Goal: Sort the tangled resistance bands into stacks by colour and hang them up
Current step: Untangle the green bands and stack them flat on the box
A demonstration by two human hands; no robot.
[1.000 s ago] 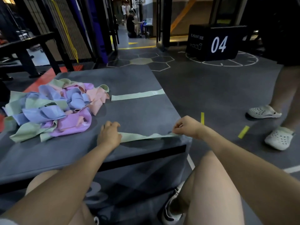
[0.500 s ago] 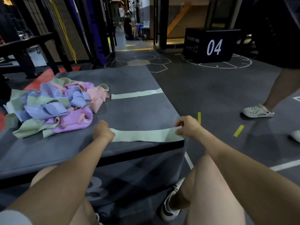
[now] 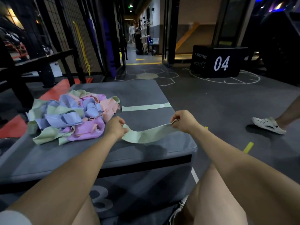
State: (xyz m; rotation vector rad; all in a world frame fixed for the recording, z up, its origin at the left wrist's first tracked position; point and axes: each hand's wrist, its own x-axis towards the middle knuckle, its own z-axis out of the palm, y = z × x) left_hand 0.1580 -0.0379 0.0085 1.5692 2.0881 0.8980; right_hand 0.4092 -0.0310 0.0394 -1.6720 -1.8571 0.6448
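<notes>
A pale green resistance band [image 3: 146, 134] hangs slack between my hands above the grey soft box [image 3: 146, 91]. My left hand [image 3: 116, 127] pinches its left end and my right hand [image 3: 182, 120] pinches its right end. Its middle sags down toward the box top. Farther back, a second green band [image 3: 146, 106] lies flat and straight near the box's right edge. A tangled heap of bands [image 3: 69, 114] in green, blue, purple and peach sits on the left of the box, just left of my left hand.
A black box marked 04 [image 3: 219, 62] stands on the floor at the back right. Another person's foot in a white clog [image 3: 268, 125] is on the floor to the right. A dark metal rack [image 3: 48, 62] fills the left background.
Both hands lifted the green band off the box's near edge and carried it farther back; it went from stretched flat to sagging. The other person's feet moved right.
</notes>
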